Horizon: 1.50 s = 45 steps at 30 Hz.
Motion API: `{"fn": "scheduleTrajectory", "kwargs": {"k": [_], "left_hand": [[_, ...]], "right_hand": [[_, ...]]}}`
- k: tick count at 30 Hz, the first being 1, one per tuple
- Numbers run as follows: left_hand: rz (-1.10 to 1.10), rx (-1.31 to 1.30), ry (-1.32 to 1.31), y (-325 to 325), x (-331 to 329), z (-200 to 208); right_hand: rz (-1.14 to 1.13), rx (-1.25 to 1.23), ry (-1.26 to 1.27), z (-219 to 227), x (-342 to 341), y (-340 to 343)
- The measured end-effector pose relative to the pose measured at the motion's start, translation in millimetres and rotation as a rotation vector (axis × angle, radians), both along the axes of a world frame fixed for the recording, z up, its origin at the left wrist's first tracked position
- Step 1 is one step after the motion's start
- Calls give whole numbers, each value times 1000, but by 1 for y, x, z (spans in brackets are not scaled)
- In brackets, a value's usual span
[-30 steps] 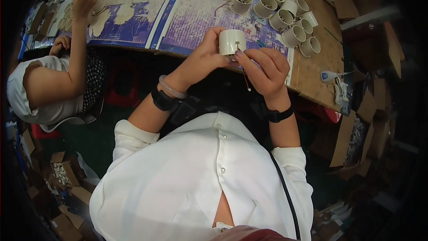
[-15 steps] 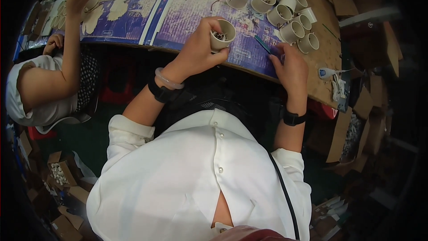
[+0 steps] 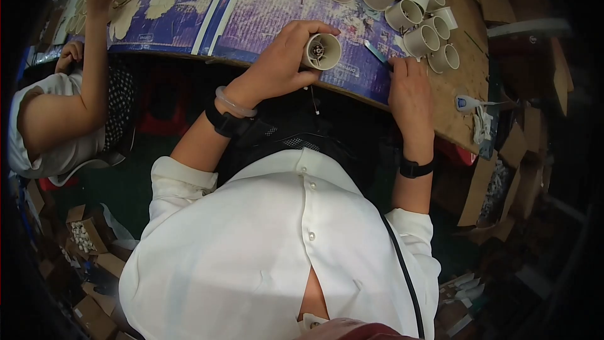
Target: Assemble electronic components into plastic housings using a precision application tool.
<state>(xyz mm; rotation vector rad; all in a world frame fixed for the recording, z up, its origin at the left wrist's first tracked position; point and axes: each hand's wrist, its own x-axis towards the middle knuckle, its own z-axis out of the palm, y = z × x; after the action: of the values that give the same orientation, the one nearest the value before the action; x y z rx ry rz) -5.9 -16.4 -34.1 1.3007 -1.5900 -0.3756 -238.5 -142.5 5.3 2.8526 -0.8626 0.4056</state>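
My left hand is wrapped round a small off-white cup at the table's front edge. The cup's open end faces up, and a metal and wire part shows inside. A thin wire with a small pale plug hangs below the cup. To the right, my right hand is closed at the near end of a slim teal tool with a pale tip, low over the tabletop. My fingers hide its near end, and its exact kind cannot be made out.
Several similar cups stand grouped at the far right of the table. A white and blue bottle lies near the right edge. Cardboard boxes sit beyond it. On the left a co-worker's arm reaches over the table.
My left hand has tipped the cup so its inside faces me more, and the hanging wire now shows. My right hand has shifted with the teal tool slightly farther over the table.
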Motion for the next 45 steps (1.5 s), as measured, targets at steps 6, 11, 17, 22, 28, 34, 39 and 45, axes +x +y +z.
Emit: {"fn": "scheduleTrajectory", "kwargs": {"k": [6,11,17,22,28,34,39,45], "left_hand": [[33,-18,40,2,-1,0],[60,1,34,3,-2,2],[104,-33,41,0,-1,-6],[97,-8,66,1,-1,-6],[117,-22,60,0,-2,-5],[124,22,37,0,-1,-2],[119,22,73,-2,-2,-1],[113,31,94,-1,-2,0]], "right_hand": [[-77,27,78,-4,4,-9],[-35,15,99,2,10,-11],[10,40,96,5,18,-8],[122,154,-344,8,18,-6],[26,716,-906,-21,24,13],[42,662,-893,-26,20,21],[174,851,-1186,-4,47,36],[291,729,-919,-17,65,39]]}}
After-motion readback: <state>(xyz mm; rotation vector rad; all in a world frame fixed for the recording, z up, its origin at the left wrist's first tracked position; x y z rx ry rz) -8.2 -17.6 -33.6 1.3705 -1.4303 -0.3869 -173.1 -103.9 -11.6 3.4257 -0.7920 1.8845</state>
